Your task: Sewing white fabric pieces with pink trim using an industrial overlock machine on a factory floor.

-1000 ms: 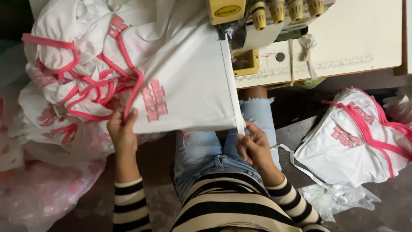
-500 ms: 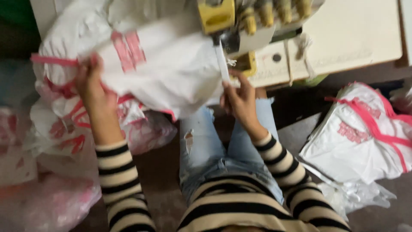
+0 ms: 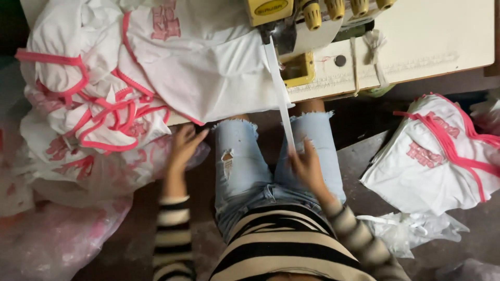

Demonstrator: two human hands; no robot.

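The right hand [image 3: 307, 165] pinches the white strip [image 3: 280, 99] hanging from the sewing machine [image 3: 291, 21]; the left hand [image 3: 183, 147], open, reaches toward the white garment [image 3: 208, 73] on the table [image 3: 442, 41]; feeding that garment in looks next.

Both hands are smeared by motion: the right hand [image 3: 307, 165] blurs where it meets the white strip [image 3: 281, 101], so whether its fingers pinch the strip cannot be told, and the left hand [image 3: 183, 147] shows no clear fingertips. The top edge cuts off the far part of the sewing machine [image 3: 291, 21]. The white garment [image 3: 208, 67] hides the table's left part. The garment stack [image 3: 442, 156] runs past the right edge.
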